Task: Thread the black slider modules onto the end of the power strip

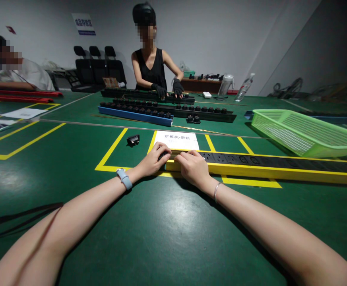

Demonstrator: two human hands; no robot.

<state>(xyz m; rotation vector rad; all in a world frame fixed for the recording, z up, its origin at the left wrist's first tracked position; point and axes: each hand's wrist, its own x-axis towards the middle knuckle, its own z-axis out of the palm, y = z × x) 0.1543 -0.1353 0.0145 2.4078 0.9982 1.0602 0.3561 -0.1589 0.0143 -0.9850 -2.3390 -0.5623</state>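
Left hand (154, 161), right hand (192, 167) — fingers curled, gripping left end of yellow rail (265, 171)

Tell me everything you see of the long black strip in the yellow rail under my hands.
The long black plastic-looking strip lies flat in a yellow rail on the green table, running rightward out of view. Socket openings show along its top. The left hand curls over its left end and the right hand rests on top beside it; grip unclear.
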